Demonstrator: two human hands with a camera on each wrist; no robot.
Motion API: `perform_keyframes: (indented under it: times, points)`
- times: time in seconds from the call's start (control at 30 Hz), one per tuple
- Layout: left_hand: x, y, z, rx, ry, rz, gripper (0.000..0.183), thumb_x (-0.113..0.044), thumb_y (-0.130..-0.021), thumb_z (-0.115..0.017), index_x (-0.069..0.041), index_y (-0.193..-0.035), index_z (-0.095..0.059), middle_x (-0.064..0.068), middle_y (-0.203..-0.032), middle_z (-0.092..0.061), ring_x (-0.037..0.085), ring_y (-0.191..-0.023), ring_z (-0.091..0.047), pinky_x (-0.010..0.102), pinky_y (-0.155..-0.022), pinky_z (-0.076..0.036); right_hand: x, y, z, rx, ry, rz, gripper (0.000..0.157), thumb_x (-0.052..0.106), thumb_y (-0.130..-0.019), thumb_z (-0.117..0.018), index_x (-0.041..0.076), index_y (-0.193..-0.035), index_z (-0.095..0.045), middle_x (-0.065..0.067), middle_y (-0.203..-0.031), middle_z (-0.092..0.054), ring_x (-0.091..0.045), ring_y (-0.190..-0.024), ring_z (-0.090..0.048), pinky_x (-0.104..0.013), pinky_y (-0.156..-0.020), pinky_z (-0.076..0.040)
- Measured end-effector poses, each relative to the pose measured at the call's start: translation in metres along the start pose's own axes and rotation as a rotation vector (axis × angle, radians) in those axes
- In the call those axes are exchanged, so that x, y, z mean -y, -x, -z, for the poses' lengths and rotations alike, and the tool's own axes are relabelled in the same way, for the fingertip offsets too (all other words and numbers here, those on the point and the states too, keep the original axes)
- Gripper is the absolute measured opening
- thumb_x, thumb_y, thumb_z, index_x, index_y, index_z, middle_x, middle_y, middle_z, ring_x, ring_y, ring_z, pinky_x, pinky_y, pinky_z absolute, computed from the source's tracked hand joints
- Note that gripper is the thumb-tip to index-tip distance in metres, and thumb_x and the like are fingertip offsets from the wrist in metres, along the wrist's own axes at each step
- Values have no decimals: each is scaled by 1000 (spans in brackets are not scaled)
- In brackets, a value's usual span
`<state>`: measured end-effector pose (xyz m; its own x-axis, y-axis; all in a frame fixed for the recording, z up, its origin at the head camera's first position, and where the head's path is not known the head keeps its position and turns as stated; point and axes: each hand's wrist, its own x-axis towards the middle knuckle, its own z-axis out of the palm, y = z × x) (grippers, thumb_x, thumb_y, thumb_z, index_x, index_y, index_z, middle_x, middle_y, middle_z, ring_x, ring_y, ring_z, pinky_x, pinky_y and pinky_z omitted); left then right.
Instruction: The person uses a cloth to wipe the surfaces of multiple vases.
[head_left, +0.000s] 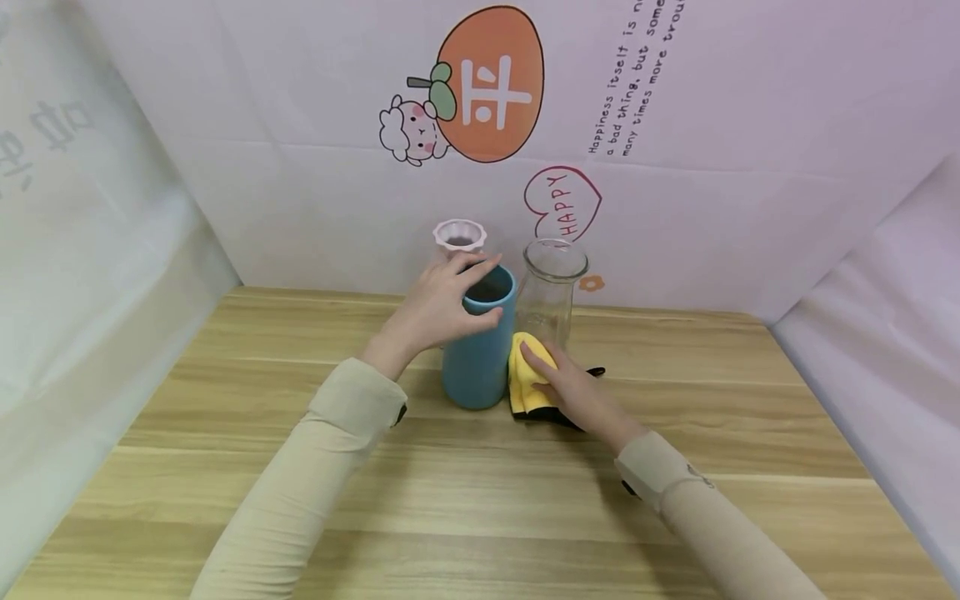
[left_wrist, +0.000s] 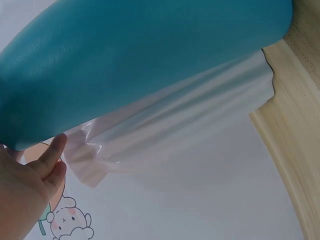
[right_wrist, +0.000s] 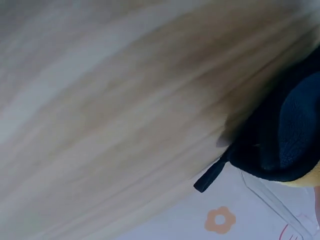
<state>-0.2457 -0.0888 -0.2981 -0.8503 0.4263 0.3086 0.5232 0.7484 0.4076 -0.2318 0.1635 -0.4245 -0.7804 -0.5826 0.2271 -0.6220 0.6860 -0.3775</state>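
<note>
A tall blue vase (head_left: 476,362) stands upright on the wooden table. My left hand (head_left: 442,304) grips it at the top, thumb and fingers spread around the rim; in the left wrist view the fingers (left_wrist: 47,160) lie against its side. To its right, my right hand (head_left: 577,392) holds a folded yellow cloth (head_left: 528,375) with black edging, right beside the vase's lower side. The cloth's dark face (right_wrist: 300,120) and hanging loop (right_wrist: 212,175) show in the right wrist view.
Behind the blue vase is a pale pink vase (head_left: 459,236) with a scalloped rim and ribbed sides. A clear glass vase (head_left: 551,292) stands behind the cloth. A printed white backdrop (head_left: 300,208) rises along the table's (head_left: 465,500) back edge.
</note>
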Motion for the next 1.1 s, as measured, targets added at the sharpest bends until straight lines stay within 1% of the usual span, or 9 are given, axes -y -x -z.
perform_keyframes:
  times: [0.07,0.1,0.17,0.3,0.47,0.6,0.7,0.93,1.1]
  points:
    - [0,0,0,13,16,1,69,-43,-83,-59,-24,-147,-39,2,-149,-41,31,-136,-39,50,-115,-26,-1,2,0,2,15,18,65,19,-97,-54,34,-152,-21,-15,-154,-30,-40,-134,-43,-53,-95,-49]
    - [0,1,1,20,23,1,69,-42,-83,-58,-24,-147,-39,2,-150,-40,30,-137,-38,50,-116,-24,-1,3,0,-11,60,66,69,13,-95,-56,31,-152,-22,-19,-153,-30,-41,-133,-43,-53,-94,-50]
    - [1,1,1,31,35,0,69,-42,-83,-57,-25,-148,-38,1,-151,-39,30,-139,-36,51,-117,-21,0,5,0,-6,42,76,75,8,-95,-56,34,-153,-17,-22,-154,-27,-43,-134,-42,-53,-96,-49]
    - [2,3,1,52,30,2,72,-47,-85,-58,-26,-150,-33,1,-154,-35,28,-143,-30,53,-118,-19,4,5,-3,-61,13,103,79,4,-93,-57,29,-154,-13,-31,-148,-30,-47,-129,-45,-55,-97,-48]
    - [0,3,-1,65,4,4,75,-55,-86,-59,-23,-150,-33,1,-156,-32,26,-146,-27,53,-119,-18,11,0,-4,-232,22,171,82,5,-90,-62,24,-154,-16,-28,-138,-43,-38,-106,-62,-45,-85,-56]
    - [-2,3,-1,64,-6,10,73,-53,-87,-59,-21,-148,-36,2,-157,-30,27,-146,-26,53,-119,-18,17,-9,-1,-362,40,218,92,0,-85,-66,30,-154,-14,-27,-135,-45,-34,-98,-64,-41,-77,-57]
    - [-2,4,-2,50,-3,39,70,-52,-87,-61,-23,-147,-39,6,-157,-27,29,-145,-26,53,-118,-22,22,-16,7,-414,55,245,99,-2,-82,-68,35,-154,-9,-28,-134,-44,-36,-98,-63,-40,-74,-57]
    - [-3,5,-3,-3,9,65,66,-50,-85,-64,-26,-143,-45,13,-148,-32,33,-134,-32,51,-111,-30,34,-29,28,-457,68,308,103,-3,-82,-67,38,-153,-6,-30,-133,-43,-41,-103,-60,-46,-82,-56]
    - [-1,5,-2,-15,8,40,66,-47,-85,-66,-23,-143,-45,12,-145,-38,34,-132,-34,52,-111,-28,35,-32,34,-398,78,277,94,3,-85,-67,31,-155,-9,-29,-137,-41,-39,-106,-59,-46,-86,-55]
